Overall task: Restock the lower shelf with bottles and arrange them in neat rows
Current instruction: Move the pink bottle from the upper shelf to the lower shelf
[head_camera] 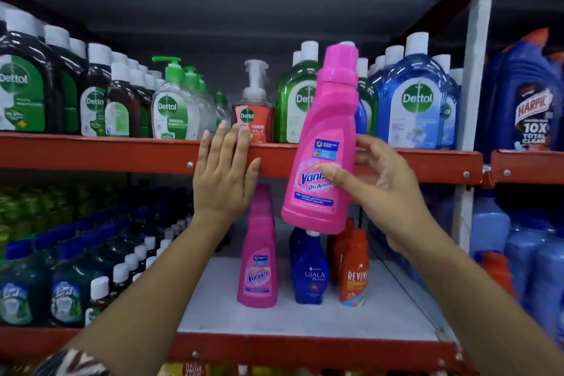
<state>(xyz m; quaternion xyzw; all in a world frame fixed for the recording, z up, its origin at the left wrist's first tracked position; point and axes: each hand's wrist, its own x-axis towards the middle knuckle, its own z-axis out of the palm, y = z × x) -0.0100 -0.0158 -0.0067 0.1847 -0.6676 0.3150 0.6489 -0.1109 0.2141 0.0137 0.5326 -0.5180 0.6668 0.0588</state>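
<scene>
Head view: right hand (387, 192) grip clasps pink Vanish bottle (323, 143).

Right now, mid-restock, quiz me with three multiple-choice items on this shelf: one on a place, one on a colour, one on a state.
1. Where does the left hand rest?
A. on the red shelf edge
B. on the Ujala bottle
C. on a Harpic bottle

2. What colour is the Revive bottle on the lower shelf?
A. green
B. orange-red
C. white

3. How is the Vanish bottle held by the right hand?
A. lying flat
B. upside down
C. cap up, tilted

Answers: 1 A, its fingers lie over the edge. 2 B, its body is orange-red. 3 C, its cap points up and leans right.
</scene>
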